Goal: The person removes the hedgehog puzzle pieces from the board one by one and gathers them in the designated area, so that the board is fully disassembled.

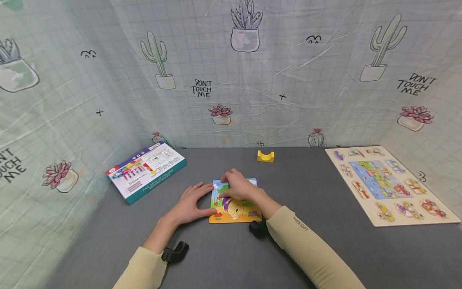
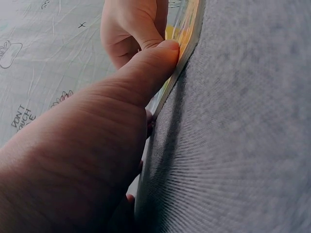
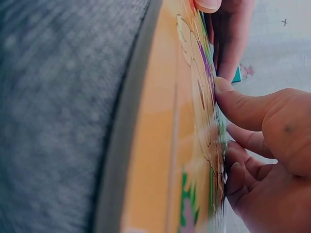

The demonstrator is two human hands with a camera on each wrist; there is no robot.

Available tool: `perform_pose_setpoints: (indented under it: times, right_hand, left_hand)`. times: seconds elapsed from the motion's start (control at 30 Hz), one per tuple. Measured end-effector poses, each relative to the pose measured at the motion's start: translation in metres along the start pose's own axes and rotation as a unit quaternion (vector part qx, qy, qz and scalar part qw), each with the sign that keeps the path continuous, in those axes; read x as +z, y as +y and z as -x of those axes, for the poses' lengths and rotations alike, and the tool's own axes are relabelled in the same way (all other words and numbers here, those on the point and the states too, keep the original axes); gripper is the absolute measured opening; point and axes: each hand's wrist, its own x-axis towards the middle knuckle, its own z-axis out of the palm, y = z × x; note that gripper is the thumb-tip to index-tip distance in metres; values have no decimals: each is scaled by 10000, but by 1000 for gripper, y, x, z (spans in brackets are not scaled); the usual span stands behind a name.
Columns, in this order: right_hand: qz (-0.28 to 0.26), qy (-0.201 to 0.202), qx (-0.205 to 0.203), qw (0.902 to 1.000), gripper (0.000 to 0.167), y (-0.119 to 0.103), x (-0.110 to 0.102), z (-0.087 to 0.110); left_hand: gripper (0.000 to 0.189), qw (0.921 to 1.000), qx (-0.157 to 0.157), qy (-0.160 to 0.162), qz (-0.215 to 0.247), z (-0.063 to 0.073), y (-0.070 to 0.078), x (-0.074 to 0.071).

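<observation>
A small picture puzzle [image 1: 235, 216] with a wooden-looking edge lies flat on the grey table, showing a yellow cartoon figure with purple on an orange ground. My left hand [image 1: 189, 204] rests at the puzzle's left side, thumb and fingers spread. Its thumb [image 2: 158, 60] touches the board's edge in the left wrist view. Over the puzzle's upper part reaches my right hand [image 1: 240, 185], covering some of the picture. The right wrist view shows its bent fingers [image 3: 238, 167] and thumb, set apart, touching the puzzle's surface. No piece shows lifted between them.
A flat boxed toy [image 1: 146, 172] lies at the back left. Behind the puzzle stands a yellow block [image 1: 265, 157] with a curved notch. To the right is a larger wooden puzzle board [image 1: 368, 204] with vehicle pieces. A cactus-print cloth [image 1: 252, 100] rises behind the table.
</observation>
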Motion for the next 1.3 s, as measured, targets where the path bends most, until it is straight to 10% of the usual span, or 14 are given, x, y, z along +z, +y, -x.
perform_pose_setpoints:
  times: [1.3]
  right_hand:
    - [-1069, 751, -658, 9892, 11, 6, 0, 3]
  left_hand:
    - [80, 10000, -42, -8, -33, 1, 0, -1]
